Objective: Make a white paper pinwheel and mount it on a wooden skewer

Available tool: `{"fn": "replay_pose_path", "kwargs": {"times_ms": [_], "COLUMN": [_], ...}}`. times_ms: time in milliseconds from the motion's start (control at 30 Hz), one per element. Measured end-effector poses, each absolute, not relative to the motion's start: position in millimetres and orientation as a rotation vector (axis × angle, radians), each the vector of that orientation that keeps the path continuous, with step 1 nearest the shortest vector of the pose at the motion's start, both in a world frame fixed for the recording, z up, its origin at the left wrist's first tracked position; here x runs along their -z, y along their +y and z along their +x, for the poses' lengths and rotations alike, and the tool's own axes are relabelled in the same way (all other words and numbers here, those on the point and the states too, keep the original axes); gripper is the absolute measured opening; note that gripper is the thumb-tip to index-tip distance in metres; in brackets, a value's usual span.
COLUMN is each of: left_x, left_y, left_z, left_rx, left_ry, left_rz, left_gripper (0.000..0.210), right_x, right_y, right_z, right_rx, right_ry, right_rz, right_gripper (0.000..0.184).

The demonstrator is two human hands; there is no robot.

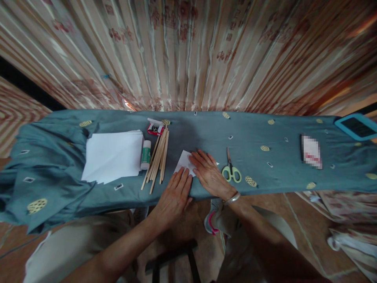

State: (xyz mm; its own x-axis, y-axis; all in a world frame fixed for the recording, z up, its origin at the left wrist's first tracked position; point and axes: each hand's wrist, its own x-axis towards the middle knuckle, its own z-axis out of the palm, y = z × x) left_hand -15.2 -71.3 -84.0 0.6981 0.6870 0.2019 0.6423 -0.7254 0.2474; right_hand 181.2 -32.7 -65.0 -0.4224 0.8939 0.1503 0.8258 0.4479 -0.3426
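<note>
A small white piece of paper (184,159) lies on the cloth-covered table, partly hidden under both hands. My left hand (175,192) rests on its lower edge with the fingers stretched out. My right hand (209,173), a bracelet at its wrist, lies flat over the paper's right side, fingers extended. Just right of that hand are scissors (231,169) with light green handles, blades pointing away from me. To the left of the paper, a bundle of thin wooden sticks (159,159) lies beside an upright-pointing glue stick (145,155) with a green label.
A stack of white paper (113,157) lies on the left. Behind the sticks is an open small red box (155,127). A blurred-out packet (312,152) and a blue-framed tablet (357,126) are on the right. A curtain (188,55) hangs behind the table (279,169).
</note>
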Motion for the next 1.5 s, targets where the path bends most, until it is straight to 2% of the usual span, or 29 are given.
{"fn": "replay_pose_path", "kwargs": {"times_ms": [367,633,767,1000,1200,1433,1500], "left_x": [75,71,68,68,58,38,37], "left_y": [-71,-71,-71,-68,-61,-55,-55], "left_z": [-13,-12,-11,-12,-11,2,6], "left_rx": [-0.298,-0.221,-0.203,-0.222,-0.258,-0.118,-0.103], "left_ry": [1.123,1.134,1.139,1.131,1.108,1.113,1.095], "left_rz": [2.81,2.813,2.795,2.811,2.807,2.73,2.744], "left_gripper": [0.056,0.054,0.055,0.057,0.05,0.047,0.046], "right_x": [66,67,66,50,40,31,22], "right_y": [-37,-35,-34,-24,-17,-36,-42], "right_z": [179,218,227,223,239,256,261], "right_rx": [-0.157,0.113,0.105,-0.241,-0.841,-1.434,-1.571], "right_ry": [-2.435,-2.298,-2.261,-2.188,-1.869,-1.556,-1.548], "right_rz": [-1.522,-1.832,-1.847,-1.649,-1.699,-1.424,-1.36], "right_gripper": [0.048,0.049,0.047,0.039,0.029,0.039,0.035]}}
